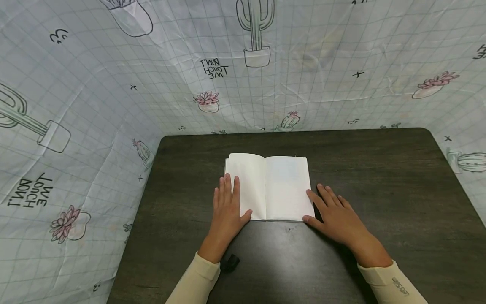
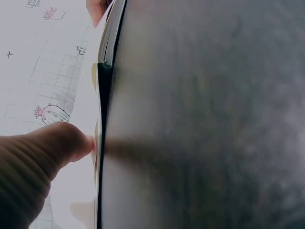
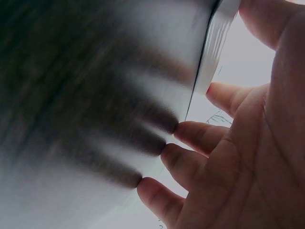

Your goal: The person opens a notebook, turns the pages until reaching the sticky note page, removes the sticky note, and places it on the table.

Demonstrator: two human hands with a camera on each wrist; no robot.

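An open book with blank white pages [image 1: 286, 185] lies on the dark wooden table. My left hand [image 1: 227, 211] rests along its left side, fingers straight. The left thumb [image 2: 66, 143] touches the near edge of the page in the left wrist view. Beside the right page is my right hand [image 1: 338, 217], spread out, with index finger and thumb at the book's right edge. In the right wrist view the index fingertip [image 3: 217, 93] meets the stacked page edges [image 3: 217, 43], while the other fingertips touch the tabletop.
The dark table [image 1: 379, 160] has rounded far corners. A white grid-patterned cloth [image 1: 311, 84] with cactus drawings hangs behind and at both sides. A small black object [image 1: 230, 263] sits by the left sleeve [image 1: 199, 276].
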